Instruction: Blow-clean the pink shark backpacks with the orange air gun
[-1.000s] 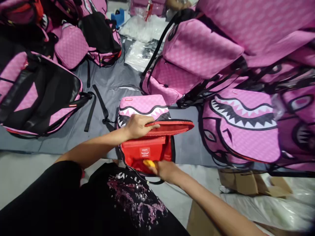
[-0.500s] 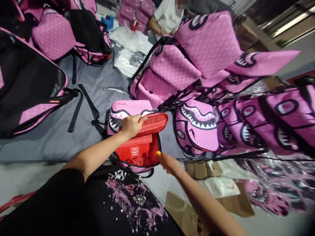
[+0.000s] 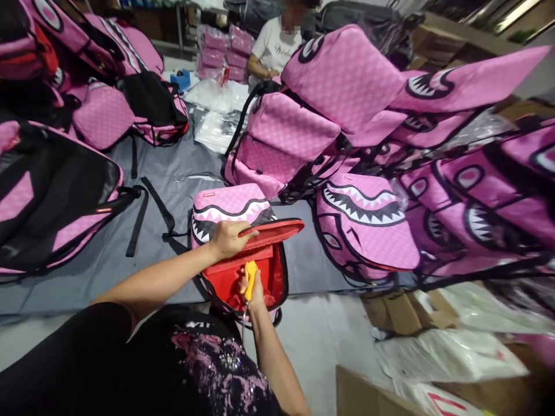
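A pink backpack [image 3: 234,196] with a printed shark mouth lies at the near edge of the table, its red-lined compartment [image 3: 273,271] unzipped. My left hand [image 3: 232,238] is closed on the edge of its flap [image 3: 277,231], holding it raised. Over the opening, my right hand [image 3: 256,289] grips a yellow-handled tool [image 3: 250,277]. A thin, shiny length runs down from the handle towards my body; the kind of tool is not clear. Black straps [image 3: 160,202] trail from the backpack's left side.
Another shark-mouth backpack [image 3: 368,225] stands just right, with a row of pink bags [image 3: 472,214] beyond. More backpacks [image 3: 295,127] are piled behind, and a black-backed one [image 3: 56,190] lies left. Cartons [image 3: 390,315] and plastic-wrapped items sit below right. A co-worker [image 3: 273,46] is across the table.
My right hand has moved left from the compartment's right edge to over its opening, bringing the yellow-handled tool upright. The flap is tipped flatter in my left hand. The view has shifted.
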Tool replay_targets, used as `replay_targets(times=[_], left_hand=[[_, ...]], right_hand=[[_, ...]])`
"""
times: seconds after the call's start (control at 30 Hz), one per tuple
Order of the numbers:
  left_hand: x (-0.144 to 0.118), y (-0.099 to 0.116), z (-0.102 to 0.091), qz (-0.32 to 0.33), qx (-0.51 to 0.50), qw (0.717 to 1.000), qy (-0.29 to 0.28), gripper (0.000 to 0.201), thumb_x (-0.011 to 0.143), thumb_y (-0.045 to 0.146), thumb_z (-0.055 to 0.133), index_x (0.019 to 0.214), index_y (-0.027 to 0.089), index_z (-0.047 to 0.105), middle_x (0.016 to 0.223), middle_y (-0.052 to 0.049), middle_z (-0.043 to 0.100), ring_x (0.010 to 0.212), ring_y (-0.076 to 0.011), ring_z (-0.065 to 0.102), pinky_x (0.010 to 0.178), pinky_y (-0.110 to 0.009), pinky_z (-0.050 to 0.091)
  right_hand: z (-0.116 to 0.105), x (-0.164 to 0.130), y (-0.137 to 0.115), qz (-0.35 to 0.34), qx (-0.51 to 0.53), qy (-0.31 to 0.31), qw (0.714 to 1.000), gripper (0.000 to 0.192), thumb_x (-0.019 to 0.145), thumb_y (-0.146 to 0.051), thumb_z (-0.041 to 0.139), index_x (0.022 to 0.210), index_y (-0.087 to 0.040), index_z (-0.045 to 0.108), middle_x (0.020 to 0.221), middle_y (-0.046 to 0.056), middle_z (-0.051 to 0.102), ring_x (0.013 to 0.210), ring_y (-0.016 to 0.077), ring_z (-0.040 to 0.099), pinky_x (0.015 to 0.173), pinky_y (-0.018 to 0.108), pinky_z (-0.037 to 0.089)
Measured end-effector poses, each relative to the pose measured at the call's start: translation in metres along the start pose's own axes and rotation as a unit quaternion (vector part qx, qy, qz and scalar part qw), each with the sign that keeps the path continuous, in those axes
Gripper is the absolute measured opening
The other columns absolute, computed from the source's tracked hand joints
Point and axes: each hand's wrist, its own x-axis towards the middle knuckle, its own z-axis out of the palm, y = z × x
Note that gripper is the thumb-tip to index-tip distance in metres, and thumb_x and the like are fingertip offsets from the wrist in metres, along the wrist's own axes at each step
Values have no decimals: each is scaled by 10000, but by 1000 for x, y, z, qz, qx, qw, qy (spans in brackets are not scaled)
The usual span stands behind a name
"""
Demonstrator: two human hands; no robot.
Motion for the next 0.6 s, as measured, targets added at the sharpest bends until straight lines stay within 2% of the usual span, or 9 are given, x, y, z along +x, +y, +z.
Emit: replay_targets(times=[0.07, 0.13, 0.23, 0.37, 0.43, 0.5, 0.6], left_hand=[[7, -7, -3, 26, 16, 999, 25, 510, 979, 507, 443, 631, 168, 597, 509, 12, 548, 453, -82, 478, 506, -208, 340], [15, -9, -4, 58, 23, 997, 42, 485, 976, 488, 464, 640, 166, 598, 503, 16, 544, 448, -81, 480, 502, -204, 347], [24, -6, -4, 121, 16, 992, 40, 428, 972, 429, 505, 652, 163, 608, 517, 10, 572, 450, -81, 499, 501, -204, 352], [23, -2, -4, 156, 25, 987, 31, 436, 982, 429, 482, 659, 167, 615, 548, -10, 614, 479, -94, 544, 517, -211, 372], [20, -4, -4, 155, 32, 987, 24, 472, 988, 460, 451, 647, 171, 604, 537, -9, 602, 472, -97, 540, 512, -218, 371], [18, -8, -3, 155, 36, 987, 12, 495, 991, 480, 429, 636, 177, 591, 521, -7, 584, 463, -101, 532, 511, -227, 368], [19, -10, 2, 199, 36, 979, -32, 512, 983, 513, 423, 619, 185, 571, 513, -6, 563, 470, -112, 532, 517, -249, 360]], right_hand=[[-11, -2, 11, 4, 41, -78, 996, 681, 863, -811, 315, 847, -179, 571, 392, -101, 269, 304, 73, 259, 307, 170, 246], [-23, -2, 16, -14, 79, -106, 991, 688, 827, -819, 403, 829, -162, 604, 370, -94, 292, 290, 70, 255, 288, 174, 229], [-33, 1, 15, -48, 113, -65, 990, 657, 812, -810, 454, 798, -170, 597, 373, -89, 314, 295, 65, 276, 291, 169, 249], [-32, 0, 11, -33, 87, -58, 994, 640, 836, -801, 417, 821, -185, 587, 380, -89, 315, 288, 75, 292, 290, 178, 272], [-29, -7, 10, -17, 51, -55, 997, 655, 853, -800, 367, 817, -183, 582, 378, -90, 306, 285, 77, 298, 293, 178, 274], [-26, -16, 4, 3, -50, -47, 998, 680, 882, -786, 287, 800, -177, 578, 379, -84, 312, 283, 85, 325, 302, 187, 295], [-25, -26, -26, 4, -241, -27, 970, 642, 903, -737, 313, 703, -180, 562, 387, -40, 406, 297, 113, 412, 318, 217, 342]])
